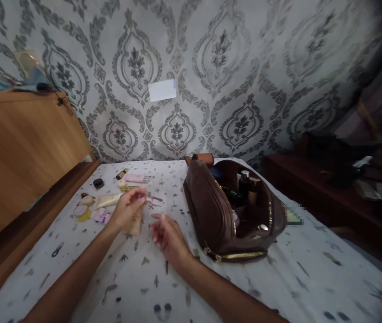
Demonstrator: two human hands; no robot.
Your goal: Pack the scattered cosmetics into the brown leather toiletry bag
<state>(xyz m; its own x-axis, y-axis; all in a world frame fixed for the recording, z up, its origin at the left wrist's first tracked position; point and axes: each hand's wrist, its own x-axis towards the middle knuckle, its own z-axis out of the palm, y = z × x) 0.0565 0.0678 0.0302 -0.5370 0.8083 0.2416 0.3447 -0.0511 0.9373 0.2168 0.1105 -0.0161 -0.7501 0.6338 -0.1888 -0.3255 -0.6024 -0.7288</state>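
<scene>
My left hand (127, 209) is closed around a beige tube or bottle (136, 223) standing on the patterned bedsheet (231, 287). A thin pink item (154, 199) lies just past its fingers. My right hand (168, 237) hovers beside it, fingers loosely curled and apart, holding nothing. To the right lies an open brown leather toiletry bag (211, 211) with a gold zip, holding several bottles (248, 184).
Small cosmetics are scattered at the left of the bed: a cream tube (107, 200), a pink tube (136, 178), a black jar (98, 183), round compacts (81, 210). A wooden headboard (22, 148) stands at left, a dark bench with clutter (339, 179) at right.
</scene>
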